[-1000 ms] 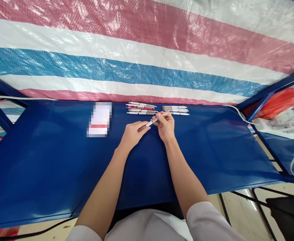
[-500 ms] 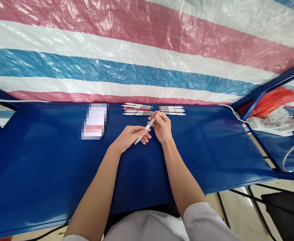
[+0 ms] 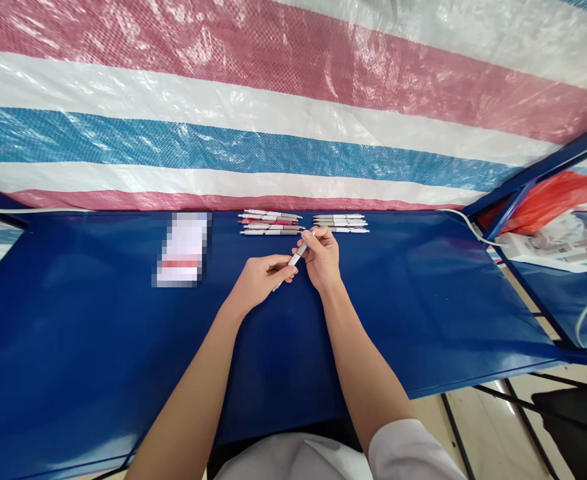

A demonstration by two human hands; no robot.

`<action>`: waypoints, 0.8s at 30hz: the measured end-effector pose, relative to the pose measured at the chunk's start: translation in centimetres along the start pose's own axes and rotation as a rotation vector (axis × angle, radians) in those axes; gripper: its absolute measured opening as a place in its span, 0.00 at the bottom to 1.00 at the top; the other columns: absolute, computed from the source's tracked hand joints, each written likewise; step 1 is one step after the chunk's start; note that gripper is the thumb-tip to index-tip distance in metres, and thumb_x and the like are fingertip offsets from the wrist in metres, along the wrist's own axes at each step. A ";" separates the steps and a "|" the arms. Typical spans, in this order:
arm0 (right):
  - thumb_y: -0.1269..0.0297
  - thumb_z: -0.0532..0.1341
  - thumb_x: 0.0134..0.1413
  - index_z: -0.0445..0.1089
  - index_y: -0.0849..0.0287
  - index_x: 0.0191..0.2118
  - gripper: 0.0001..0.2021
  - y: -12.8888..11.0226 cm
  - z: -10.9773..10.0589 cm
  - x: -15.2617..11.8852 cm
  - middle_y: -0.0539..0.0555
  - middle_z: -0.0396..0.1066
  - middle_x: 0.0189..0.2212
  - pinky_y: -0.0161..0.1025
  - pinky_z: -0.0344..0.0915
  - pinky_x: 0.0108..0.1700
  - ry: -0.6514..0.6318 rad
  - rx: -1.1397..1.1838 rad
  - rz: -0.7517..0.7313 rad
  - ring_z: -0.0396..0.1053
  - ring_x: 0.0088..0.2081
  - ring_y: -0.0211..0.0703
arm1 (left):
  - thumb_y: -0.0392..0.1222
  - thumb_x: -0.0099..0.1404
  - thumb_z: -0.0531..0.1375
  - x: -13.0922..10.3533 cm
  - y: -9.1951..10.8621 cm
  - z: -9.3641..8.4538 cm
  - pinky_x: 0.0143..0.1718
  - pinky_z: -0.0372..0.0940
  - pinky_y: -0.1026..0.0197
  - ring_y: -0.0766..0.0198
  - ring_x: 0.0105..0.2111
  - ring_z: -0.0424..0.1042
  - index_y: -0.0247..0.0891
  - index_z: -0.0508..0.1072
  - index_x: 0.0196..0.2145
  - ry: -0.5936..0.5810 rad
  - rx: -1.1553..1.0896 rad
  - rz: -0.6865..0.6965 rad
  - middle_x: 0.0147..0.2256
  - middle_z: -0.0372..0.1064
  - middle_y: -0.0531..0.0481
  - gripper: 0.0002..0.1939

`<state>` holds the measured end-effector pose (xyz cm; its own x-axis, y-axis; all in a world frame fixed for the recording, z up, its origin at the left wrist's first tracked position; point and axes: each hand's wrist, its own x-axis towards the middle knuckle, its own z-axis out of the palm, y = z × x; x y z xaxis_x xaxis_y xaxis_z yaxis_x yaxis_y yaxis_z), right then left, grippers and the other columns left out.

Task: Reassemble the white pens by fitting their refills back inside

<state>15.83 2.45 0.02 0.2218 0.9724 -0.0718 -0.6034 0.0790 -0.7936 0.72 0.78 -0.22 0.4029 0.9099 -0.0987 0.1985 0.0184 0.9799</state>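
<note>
A white pen with a grey grip (image 3: 297, 255) slants between my two hands above the blue table. My left hand (image 3: 263, 280) pinches its white lower part between thumb and fingers. At the upper, grey end, my right hand (image 3: 323, 257) has its thumb and fingers closed around the pen near the tip. Beyond the hands lie two groups of pens: a left pile (image 3: 271, 223), mostly white and grey with some red, and a right row (image 3: 341, 223) of white and grey ones.
A blurred-out white rectangular item with a red band (image 3: 181, 250) lies left on the blue table (image 3: 98, 347). Striped plastic sheeting (image 3: 253, 147) hangs behind the table. To the right, a red plastic bag (image 3: 556, 200) and white items sit beyond the blue frame (image 3: 518, 200).
The left thumb and fingers have closed further round the pen's lower part. The right hand keeps its hold near the tip. The camera view has shifted slightly.
</note>
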 end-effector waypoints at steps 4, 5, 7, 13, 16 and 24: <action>0.62 0.74 0.35 0.59 0.56 0.26 0.21 0.1 0.2 0.2 0.40 0.64 0.26 0.30 0.74 0.24 0.093 -0.006 -0.046 0.68 0.23 0.29 | 0.51 0.62 0.64 0.1 -0.3 0.6 0.42 0.71 0.59 0.58 0.34 0.79 0.39 0.80 0.43 0.122 0.097 0.057 0.34 0.79 0.49 0.16; 0.62 0.74 0.35 0.59 0.55 0.26 0.21 0.1 0.2 0.2 0.40 0.64 0.26 0.30 0.74 0.25 0.098 -0.012 -0.046 0.68 0.23 0.29 | 0.51 0.62 0.64 0.1 -0.3 0.6 0.42 0.71 0.58 0.58 0.34 0.79 0.39 0.80 0.43 0.115 0.080 0.051 0.34 0.80 0.49 0.17; 0.60 0.74 0.37 0.60 0.55 0.27 0.20 0.0 0.1 0.2 0.40 0.66 0.25 0.31 0.74 0.25 0.072 -0.021 -0.027 0.68 0.24 0.30 | 0.52 0.61 0.65 0.0 0.0 0.5 0.42 0.72 0.57 0.57 0.34 0.79 0.37 0.79 0.44 0.065 0.001 0.012 0.35 0.80 0.47 0.18; 0.58 0.72 0.41 0.72 0.53 0.34 0.14 -0.4 -0.6 -0.1 0.44 0.75 0.30 0.32 0.75 0.28 -0.145 0.039 0.095 0.74 0.28 0.34 | 0.52 0.61 0.66 -0.4 0.8 -0.1 0.40 0.74 0.55 0.60 0.31 0.78 0.35 0.80 0.41 -0.089 -0.316 -0.112 0.34 0.79 0.45 0.18; 0.58 0.72 0.41 0.74 0.54 0.35 0.14 -0.6 -0.9 -0.2 0.46 0.77 0.31 0.33 0.76 0.31 -0.189 0.053 0.138 0.77 0.31 0.37 | 0.51 0.61 0.66 -0.5 0.9 -0.4 0.39 0.74 0.56 0.61 0.30 0.77 0.35 0.80 0.40 -0.134 -0.382 -0.122 0.34 0.78 0.44 0.16; 0.57 0.75 0.36 0.72 0.55 0.28 0.15 -0.3 -1.0 -0.1 0.45 0.75 0.26 0.33 0.76 0.31 -0.149 0.053 0.092 0.75 0.28 0.36 | 0.53 0.64 0.62 -0.8 1.6 -0.5 0.35 0.72 0.60 0.61 0.30 0.76 0.35 0.80 0.37 -0.106 -0.123 -0.014 0.31 0.77 0.46 0.17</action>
<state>16.76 2.08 -0.35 0.0506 0.9975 -0.0491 -0.6559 -0.0039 -0.7548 0.25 0.35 1.54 0.4945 0.8603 -0.1237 0.0965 0.0871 0.9915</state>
